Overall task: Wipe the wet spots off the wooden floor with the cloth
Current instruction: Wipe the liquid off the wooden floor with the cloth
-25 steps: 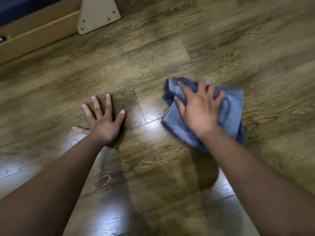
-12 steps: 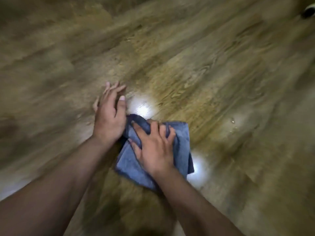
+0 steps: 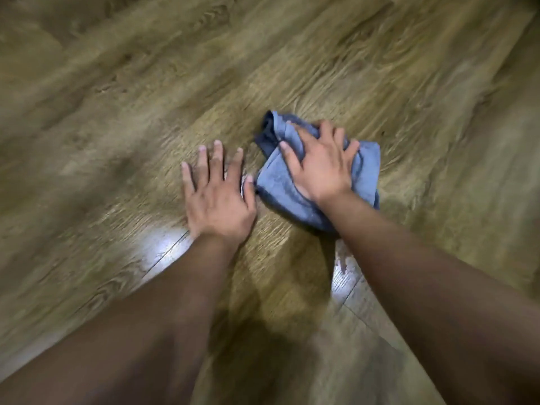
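Observation:
A crumpled blue-grey cloth (image 3: 280,188) lies on the wooden floor (image 3: 380,68) near the middle of the view. My right hand (image 3: 320,165) presses flat on top of it, fingers spread and slightly bent over the folds. My left hand (image 3: 217,194) rests flat on the bare floor just left of the cloth, fingers straight, its thumb close to the cloth's edge. A small wet glint (image 3: 342,260) shows on the boards just below the cloth, beside my right forearm. The picture is blurred by motion.
Brown wood-grain planks fill the whole view. A bright light reflection (image 3: 163,249) shines on the floor below my left hand. My forearms cross the lower half of the frame.
The view has swung across the floor. My right hand has pushed the cloth along the boards, and my left hand has moved off the cloth's edge to lie flat beside it.

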Demonstrator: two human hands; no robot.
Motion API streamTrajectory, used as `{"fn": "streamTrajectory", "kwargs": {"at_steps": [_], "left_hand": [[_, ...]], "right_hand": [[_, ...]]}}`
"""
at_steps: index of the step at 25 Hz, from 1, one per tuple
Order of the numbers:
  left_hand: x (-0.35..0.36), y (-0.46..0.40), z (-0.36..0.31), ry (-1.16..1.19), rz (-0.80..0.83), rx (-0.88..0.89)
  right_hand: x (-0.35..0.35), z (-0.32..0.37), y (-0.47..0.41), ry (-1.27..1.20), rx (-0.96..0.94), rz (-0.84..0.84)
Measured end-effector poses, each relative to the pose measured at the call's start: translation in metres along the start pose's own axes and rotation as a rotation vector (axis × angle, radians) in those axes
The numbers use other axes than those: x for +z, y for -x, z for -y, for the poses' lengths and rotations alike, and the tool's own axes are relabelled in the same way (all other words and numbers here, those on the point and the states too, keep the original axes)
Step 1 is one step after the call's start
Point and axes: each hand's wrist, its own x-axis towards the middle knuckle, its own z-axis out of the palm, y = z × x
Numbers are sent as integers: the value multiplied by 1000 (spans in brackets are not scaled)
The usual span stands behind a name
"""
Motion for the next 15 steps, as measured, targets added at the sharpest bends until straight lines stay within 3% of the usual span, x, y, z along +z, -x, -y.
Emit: {"fn": "streamTrajectory", "kwargs": {"at_steps": [8, 15], "left_hand": [[1, 3, -2, -72, -19, -13], [-1, 0, -4, -91, -13, -11]], "right_hand": [[6, -48, -118, -4, 126, 4], [-3, -29, -96, 5, 142, 10]]}}
